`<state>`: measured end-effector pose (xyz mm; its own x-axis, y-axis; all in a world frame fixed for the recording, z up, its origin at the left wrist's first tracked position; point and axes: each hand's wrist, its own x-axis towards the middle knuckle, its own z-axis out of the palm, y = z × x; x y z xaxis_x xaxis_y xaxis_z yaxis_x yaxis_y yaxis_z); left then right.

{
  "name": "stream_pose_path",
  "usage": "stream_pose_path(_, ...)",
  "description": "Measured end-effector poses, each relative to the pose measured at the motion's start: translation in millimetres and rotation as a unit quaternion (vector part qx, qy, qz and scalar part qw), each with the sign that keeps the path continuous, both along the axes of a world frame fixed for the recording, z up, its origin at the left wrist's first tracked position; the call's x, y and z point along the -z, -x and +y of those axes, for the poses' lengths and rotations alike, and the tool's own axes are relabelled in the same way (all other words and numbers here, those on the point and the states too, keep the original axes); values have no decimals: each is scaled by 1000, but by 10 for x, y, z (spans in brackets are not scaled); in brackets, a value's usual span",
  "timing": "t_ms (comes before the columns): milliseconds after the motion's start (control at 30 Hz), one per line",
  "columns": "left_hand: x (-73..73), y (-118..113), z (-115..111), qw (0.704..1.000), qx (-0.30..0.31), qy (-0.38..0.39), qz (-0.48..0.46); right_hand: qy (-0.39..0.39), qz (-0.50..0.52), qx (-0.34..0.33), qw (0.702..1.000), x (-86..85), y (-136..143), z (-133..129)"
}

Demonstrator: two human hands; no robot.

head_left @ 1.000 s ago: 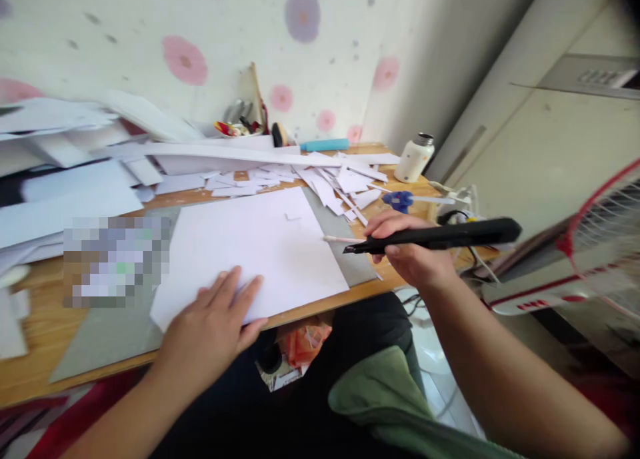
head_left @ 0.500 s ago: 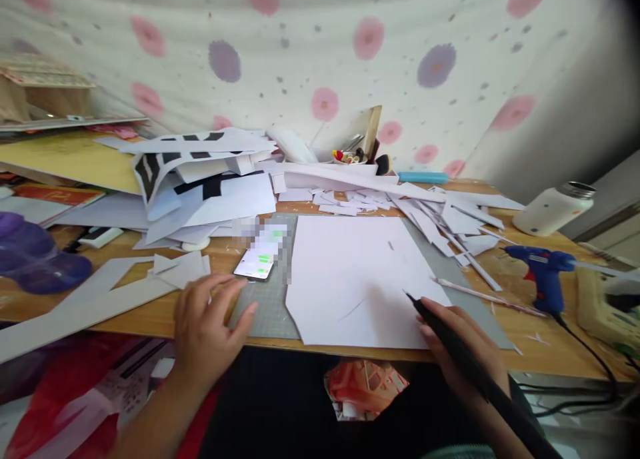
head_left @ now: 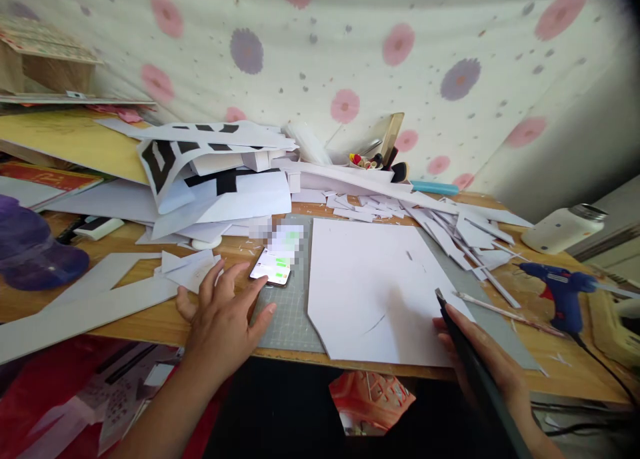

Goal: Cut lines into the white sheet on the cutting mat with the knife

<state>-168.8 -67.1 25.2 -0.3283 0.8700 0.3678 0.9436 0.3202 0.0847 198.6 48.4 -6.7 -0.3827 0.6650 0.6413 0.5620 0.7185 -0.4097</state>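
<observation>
My right hand [head_left: 480, 356] has its grip wrapped around the black knife [head_left: 463, 352], tip down on the white sheet [head_left: 375, 292] over the cutting mat [head_left: 287, 312], while my left hand [head_left: 225, 319], fingers spread, rests flat on the tabletop [head_left: 150, 316] beside the phone [head_left: 271, 269], seemingly for steadiness.

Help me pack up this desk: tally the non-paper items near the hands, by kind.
Phone: 1
Black cutting tool, in the right hand: 1
Blue glue gun: 1
White bottle: 1
Grey cutting mat: 1
Total: 5
</observation>
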Motion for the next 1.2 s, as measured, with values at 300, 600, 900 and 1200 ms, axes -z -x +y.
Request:
stream_pose_path(300, 74, 41, 43, 1000, -29, 4, -2, -23, -39, -11, 999, -69, -190, 19)
stream_pose_path(600, 25, -17, 24, 1000, -28, 8, 5, -50, -21, 36, 998, -3, -292, -39)
stream_pose_path(900, 13, -17, 14, 1000, -21, -10, 11, -30, 5, 36, 999, -2, -276, -10)
stream_pose_path(1200, 22, -20, 35, 999, -45, 19, 1, 21, 60, 79, 995, -34, -149, -30)
